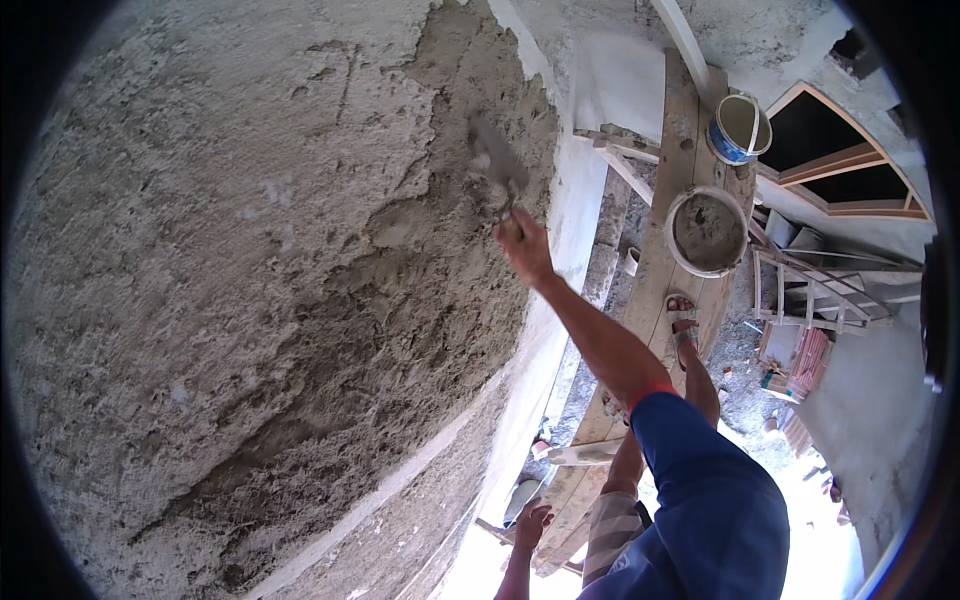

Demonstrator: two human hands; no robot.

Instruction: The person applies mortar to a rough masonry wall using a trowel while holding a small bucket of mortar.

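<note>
My right hand grips the handle of a trowel, fingers wrapped round it. The trowel's blade is blurred and lies against or just over a strip of darker, wet-looking mortar on the rough wall. Whether the blade touches the wall is hard to tell. My left hand hangs low near the wall's lower edge, loosely curled with fingers apart, and nothing shows in it. Beside my foot stands a round bucket with grey mortar in it.
I stand on wooden planks above a rubble-strewn floor. Farther along them sits a white and blue pail with a handle. To the right are a wooden window frame, a wooden rack and a stack of reddish pieces.
</note>
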